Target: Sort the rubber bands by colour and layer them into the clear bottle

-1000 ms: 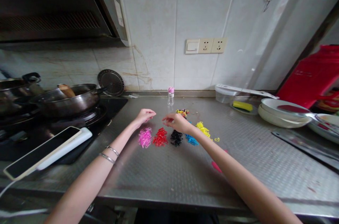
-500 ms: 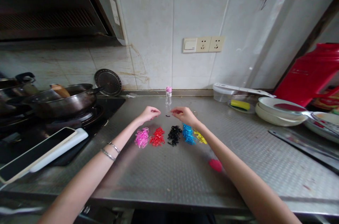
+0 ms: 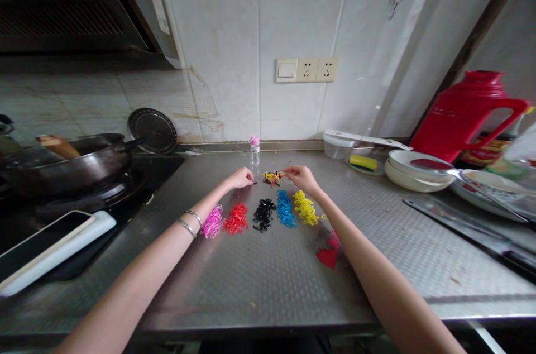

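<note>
My left hand is closed in a pinch, with a small black rubber band at its fingertips. Fingers bent together, my right hand is at the right side of a mixed pile of rubber bands, mostly yellow, red and black; anything in its pinch is too small to make out. Nearer me lie separate piles of pink, red, black, blue and yellow rubber bands. Behind the hands stands a small clear bottle with a pink cap.
A red and clear wrapper lies by my right forearm. To the left are a phone on a white block and a pan on the stove. On the right are stacked bowls, a knife, a sponge and a red flask.
The view has turned slightly right. My right hand has moved rightward, uncovering the mixed pile and more of the yellow one. My left hand has come to the black band that lay between the hands.
</note>
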Demonstrator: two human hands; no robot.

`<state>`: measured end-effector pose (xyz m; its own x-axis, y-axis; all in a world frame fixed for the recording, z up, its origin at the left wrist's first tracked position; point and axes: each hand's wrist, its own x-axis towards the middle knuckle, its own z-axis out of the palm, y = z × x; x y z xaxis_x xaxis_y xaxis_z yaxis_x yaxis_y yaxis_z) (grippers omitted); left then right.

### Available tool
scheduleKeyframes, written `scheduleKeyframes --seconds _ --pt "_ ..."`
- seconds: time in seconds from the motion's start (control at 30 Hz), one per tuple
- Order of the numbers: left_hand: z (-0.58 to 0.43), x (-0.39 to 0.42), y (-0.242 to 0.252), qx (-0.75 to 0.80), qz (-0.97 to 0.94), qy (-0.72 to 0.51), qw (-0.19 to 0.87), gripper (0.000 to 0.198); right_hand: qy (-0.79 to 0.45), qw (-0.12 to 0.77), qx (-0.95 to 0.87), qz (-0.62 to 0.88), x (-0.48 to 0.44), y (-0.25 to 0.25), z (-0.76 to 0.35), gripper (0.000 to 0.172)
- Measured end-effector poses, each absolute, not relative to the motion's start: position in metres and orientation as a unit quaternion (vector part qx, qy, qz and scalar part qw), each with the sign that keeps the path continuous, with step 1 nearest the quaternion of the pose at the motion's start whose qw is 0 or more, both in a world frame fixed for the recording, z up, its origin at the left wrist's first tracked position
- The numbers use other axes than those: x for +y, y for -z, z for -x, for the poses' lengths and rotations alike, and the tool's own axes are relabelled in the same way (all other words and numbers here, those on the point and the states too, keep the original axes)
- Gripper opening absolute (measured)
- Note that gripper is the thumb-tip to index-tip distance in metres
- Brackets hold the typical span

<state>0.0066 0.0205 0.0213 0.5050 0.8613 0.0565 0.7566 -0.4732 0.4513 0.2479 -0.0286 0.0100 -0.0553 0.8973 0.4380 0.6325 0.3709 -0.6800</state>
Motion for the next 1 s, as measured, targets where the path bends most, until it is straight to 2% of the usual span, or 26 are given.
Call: scheduleKeyframes --seconds 0.23,0.37,0.5,0.67,1.0 --pt "-0.005 0.02 -0.016 0.475 -0.849 -0.144 0.183 0.018 -0.096 0.327 -0.721 0.603 -0.034 -0.008 -0.245 0.024" --pt "-0.009 0.012 -0.018 0.434 -0.852 -0.166 0.242 0.016 -0.076 0.276 -0.734 0.616 -0.04 -0.008 -0.24 0.024" --pt "-0.02 -0.008 -0.031 0.337 -0.873 -0.12 0.333 0.012 -0.077 0.265 -0.75 0.601 -0.042 -0.007 -0.235 0.024" --pt "-0.03 -0.025 -0.046 0.278 -0.878 -0.066 0.385 0.014 -0.087 0.263 -0.768 0.577 -0.042 -0.006 -0.23 0.023" --pt "-0.017 -0.023 -0.059 0.379 -0.83 -0.155 0.378 0.024 -0.065 0.261 -0.775 0.572 -0.04 0.0 -0.225 0.025"
